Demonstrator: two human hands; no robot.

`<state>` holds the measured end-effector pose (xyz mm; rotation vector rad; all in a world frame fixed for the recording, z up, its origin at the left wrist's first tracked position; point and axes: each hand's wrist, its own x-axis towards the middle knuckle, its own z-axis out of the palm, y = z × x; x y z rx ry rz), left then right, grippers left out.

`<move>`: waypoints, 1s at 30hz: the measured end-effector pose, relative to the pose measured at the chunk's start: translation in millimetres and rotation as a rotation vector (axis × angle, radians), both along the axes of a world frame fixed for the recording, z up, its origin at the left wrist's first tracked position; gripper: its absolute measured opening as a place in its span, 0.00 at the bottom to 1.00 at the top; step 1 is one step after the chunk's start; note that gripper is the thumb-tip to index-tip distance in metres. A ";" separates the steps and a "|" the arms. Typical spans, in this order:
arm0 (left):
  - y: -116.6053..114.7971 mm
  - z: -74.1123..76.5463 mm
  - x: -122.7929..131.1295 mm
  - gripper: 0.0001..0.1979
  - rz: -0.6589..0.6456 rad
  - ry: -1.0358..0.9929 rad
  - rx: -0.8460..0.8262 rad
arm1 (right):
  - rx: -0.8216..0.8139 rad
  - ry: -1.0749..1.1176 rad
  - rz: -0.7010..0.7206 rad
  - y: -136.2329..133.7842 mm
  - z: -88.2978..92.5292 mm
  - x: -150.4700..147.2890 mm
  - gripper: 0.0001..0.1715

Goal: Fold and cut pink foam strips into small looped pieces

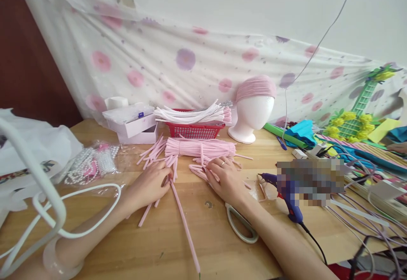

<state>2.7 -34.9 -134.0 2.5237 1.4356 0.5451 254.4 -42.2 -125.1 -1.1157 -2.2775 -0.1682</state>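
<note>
My left hand [153, 182] is closed in a pinch at the near end of the pink pipe-cleaner pile. From its fingertips a long pink pipe cleaner [184, 225] slants toward me across the wooden table [152, 250]. My right hand [225, 178], with a ring on one finger, lies low over bent pink pipe cleaners [197, 170]; its fingers are apart and partly hidden. Just beyond both hands lies a tied bundle of pink pipe cleaners [200, 147], with loose ones at its left. Scissors [242, 225] with pale handles lie partly under my right forearm.
A red basket [194, 131] holds white and pink pipe cleaners, beside a foam head [254, 116] with a pink wrap. A blue glue gun [288, 195] and cables are at right. Bagged beads [98, 161], white boxes [135, 127] and a white looped cord [90, 186] are at left.
</note>
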 end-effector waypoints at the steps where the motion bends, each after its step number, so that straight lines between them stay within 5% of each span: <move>1: 0.5 -1.6 -0.6 0.11 -0.001 -0.002 -0.010 | 0.008 0.009 0.049 -2.8 -0.4 -2.9 0.13; 15: 1.8 -8.0 -6.7 0.09 0.076 -0.065 -0.091 | 0.022 0.057 0.279 -16.1 -7.0 -16.8 0.12; 21: 2.9 -8.1 -5.0 0.07 0.066 -0.243 -0.143 | -0.026 0.108 0.329 -18.6 -5.5 -18.2 0.13; 23: -0.8 -2.1 2.7 0.08 0.092 -0.406 -0.198 | -0.148 0.225 0.311 -20.8 -6.5 -19.6 0.11; 26: -14.4 10.3 19.4 0.11 0.129 -0.682 -0.227 | -0.553 0.589 0.308 -24.5 -8.4 -25.1 0.14; 30: -35.9 18.1 39.1 0.12 0.121 -0.939 -0.253 | -1.098 0.973 0.594 -29.9 -7.5 -36.7 0.26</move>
